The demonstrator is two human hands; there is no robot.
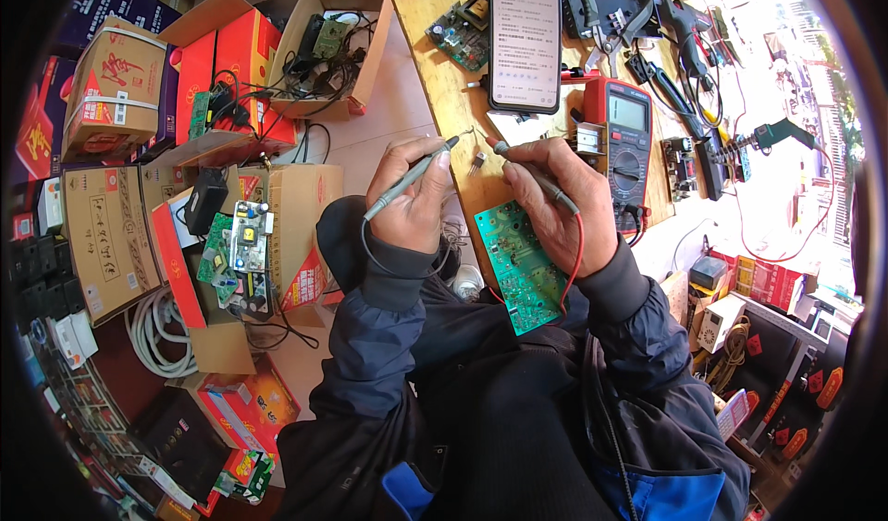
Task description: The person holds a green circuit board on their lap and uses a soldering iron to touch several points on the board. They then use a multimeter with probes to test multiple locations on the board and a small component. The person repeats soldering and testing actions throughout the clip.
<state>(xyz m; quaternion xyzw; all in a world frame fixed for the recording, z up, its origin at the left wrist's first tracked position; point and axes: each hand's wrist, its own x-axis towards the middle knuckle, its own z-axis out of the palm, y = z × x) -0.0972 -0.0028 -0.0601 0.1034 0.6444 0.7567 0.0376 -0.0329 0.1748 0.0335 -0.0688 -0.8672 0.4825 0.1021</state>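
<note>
My left hand (413,197) is closed on a grey test probe (396,190) with a black lead, its tip pointing right at the edge of the wooden bench. Opposite it, my right hand (581,208) grips a second grey probe (544,186) with a red lead, tip pointing left. The two tips come close together over the bench; whether they touch anything is too small to tell. A small three-legged component (477,161) lies just below them. Under my right hand is a green circuit board (518,266). A red and black multimeter (629,146) lies to the right.
A phone (524,44) with a lit screen rests on the bench (435,72), near pliers (606,21), a glue gun (683,35) and another circuit board (460,35). Open cartons (370,72) of cables and boards stand at left. More boxes (772,285) are at right.
</note>
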